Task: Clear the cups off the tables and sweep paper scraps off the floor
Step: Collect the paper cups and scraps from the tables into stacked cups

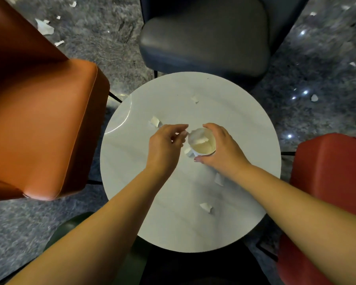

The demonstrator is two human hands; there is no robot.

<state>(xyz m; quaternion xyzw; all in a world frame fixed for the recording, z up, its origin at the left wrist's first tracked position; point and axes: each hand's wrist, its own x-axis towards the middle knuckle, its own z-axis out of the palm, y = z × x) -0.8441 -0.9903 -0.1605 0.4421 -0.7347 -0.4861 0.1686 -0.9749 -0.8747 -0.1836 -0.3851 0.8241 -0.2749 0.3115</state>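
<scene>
A paper cup (203, 146) stands near the middle of the round white table (245, 124), with white paper scraps inside it. My right hand (220, 149) grips the cup from the right side. My left hand (167, 144) hovers just left of the cup's rim, its fingertips pinching a scrap of paper (190, 132) at the rim. Loose paper scraps lie on the table: one far left of the cup (155, 121), one beyond it (194, 99), one under my right wrist (219, 179) and one nearer me (206, 207).
An orange armchair (39, 124) stands to the left, a dark grey chair (206, 36) beyond the table, a red chair (329, 182) to the right. Several paper scraps lie on the grey speckled floor, such as a large one (44, 27) at upper left and one (314, 97) at right.
</scene>
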